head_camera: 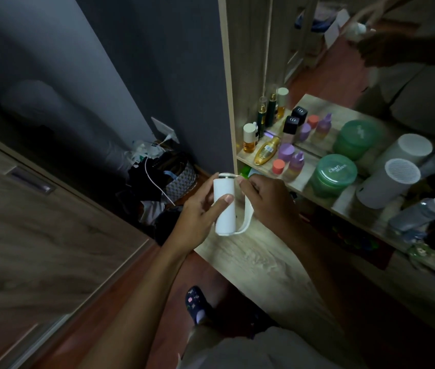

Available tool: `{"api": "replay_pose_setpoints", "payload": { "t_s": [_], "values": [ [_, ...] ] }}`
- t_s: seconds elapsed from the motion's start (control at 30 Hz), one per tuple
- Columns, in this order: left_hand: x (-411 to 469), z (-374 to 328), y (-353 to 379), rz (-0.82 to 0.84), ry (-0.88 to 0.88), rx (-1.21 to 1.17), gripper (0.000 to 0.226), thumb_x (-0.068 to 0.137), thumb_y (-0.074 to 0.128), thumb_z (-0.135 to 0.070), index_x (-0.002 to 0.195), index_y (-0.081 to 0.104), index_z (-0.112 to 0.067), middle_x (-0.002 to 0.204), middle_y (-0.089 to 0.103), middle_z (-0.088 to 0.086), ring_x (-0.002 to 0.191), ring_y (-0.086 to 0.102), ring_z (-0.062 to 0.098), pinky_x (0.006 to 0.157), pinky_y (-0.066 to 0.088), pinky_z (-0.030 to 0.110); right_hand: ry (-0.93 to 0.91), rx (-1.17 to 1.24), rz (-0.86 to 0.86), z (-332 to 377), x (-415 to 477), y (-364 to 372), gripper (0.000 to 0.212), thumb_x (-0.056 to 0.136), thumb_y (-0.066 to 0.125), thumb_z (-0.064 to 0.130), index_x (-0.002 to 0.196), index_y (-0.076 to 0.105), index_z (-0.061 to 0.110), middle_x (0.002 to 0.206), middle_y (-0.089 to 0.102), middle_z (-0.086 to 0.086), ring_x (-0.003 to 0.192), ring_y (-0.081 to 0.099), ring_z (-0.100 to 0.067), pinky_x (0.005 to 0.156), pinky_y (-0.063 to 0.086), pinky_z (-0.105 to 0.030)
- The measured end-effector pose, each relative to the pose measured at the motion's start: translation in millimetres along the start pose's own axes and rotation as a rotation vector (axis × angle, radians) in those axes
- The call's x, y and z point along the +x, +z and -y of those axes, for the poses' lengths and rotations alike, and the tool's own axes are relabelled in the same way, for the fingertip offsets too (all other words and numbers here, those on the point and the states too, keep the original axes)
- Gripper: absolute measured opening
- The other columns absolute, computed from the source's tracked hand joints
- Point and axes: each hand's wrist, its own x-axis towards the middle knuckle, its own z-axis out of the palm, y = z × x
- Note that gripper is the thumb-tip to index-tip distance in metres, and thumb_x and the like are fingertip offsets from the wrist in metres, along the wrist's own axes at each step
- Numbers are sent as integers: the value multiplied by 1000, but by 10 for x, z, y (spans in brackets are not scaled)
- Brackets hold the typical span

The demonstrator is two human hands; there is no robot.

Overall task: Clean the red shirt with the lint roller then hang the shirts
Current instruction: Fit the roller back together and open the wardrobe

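A white lint roller (224, 206) stands upright in the middle of the head view, above the edge of a wooden dresser top (253, 265). My left hand (200, 217) wraps around its left side, thumb across the front. My right hand (267, 198) pinches a strip of white sheet (247, 217) that curls off the roller's right side, with the fingertips at the roller's top end. No red shirt is in sight.
A dresser shelf holds several bottles (267, 150), a green jar (333, 174) and a white cylinder (386, 182) in front of a mirror (344, 62). A pile of bags and clothes (163, 179) lies in the floor corner. A wooden wardrobe door (38, 222) is at left.
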Motion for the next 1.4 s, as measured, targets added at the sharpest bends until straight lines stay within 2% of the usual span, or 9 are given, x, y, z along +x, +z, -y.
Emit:
{"api": "replay_pose_setpoints", "payload": {
  "t_s": [0.13,0.33,0.53,0.77,0.9,1.07,1.13,1.3,1.4],
  "values": [
    [-39,-80,-68,4,60,76,65,98,65,-31,156,37,-21,143,59,-1,127,61,10,105,52,38,-17,69,0,65,4,-20,35,99,56,29,67,48,20,52,43,10,50,47,-10,46,31,-23],
    [-73,-142,-117,-5,132,149,67,98,63,-29,158,33,-25,146,57,-5,124,59,-1,93,49,14,-64,121,5,120,4,-28,31,99,56,25,69,48,21,54,46,7,56,51,-17,46,35,-25],
    [-75,-165,-121,-23,126,131,66,98,63,-29,155,31,-32,143,56,-13,121,59,-8,91,49,12,-86,140,38,120,17,-35,33,101,53,27,70,51,16,56,51,0,51,49,-15,47,40,-39],
    [-104,-174,-266,-64,87,72,67,98,64,-28,158,33,-24,142,60,-7,125,61,4,100,52,23,-84,152,139,262,126,11,30,102,52,27,73,53,18,56,47,10,52,48,-5,48,31,-15],
    [-189,-209,-583,-191,84,67,63,99,64,-27,156,38,-21,139,62,-6,124,62,4,102,53,30,-114,202,328,510,324,130,28,101,52,32,77,56,19,62,59,0,57,58,-12,51,43,-28],
    [-303,-188,-1268,-353,47,83,72,88,69,-50,152,42,-28,132,67,-4,115,68,12,96,58,48,-163,230,502,899,629,496,35,99,50,48,84,61,18,68,65,-4,63,67,-19,57,57,-44],
    [-364,-185,-1557,-415,49,111,70,87,71,-50,148,44,-29,128,68,-3,113,68,12,93,59,46,-211,227,526,1124,738,720,42,97,46,51,84,62,15,67,64,-6,60,65,-24,57,54,-50],
    [-538,-147,-2313,-612,50,174,64,86,77,-41,140,47,-26,117,68,-3,107,66,11,85,56,29,-306,188,534,1806,951,1350,40,98,44,55,83,57,20,61,57,2,55,60,-14,60,53,-47],
    [-629,-97,-2793,-716,51,160,66,83,79,-42,138,49,-22,105,68,-1,92,67,11,80,56,30,-324,187,541,2194,1077,1787,42,99,42,54,76,51,20,60,56,2,54,60,-17,59,52,-48]
  ]
}}
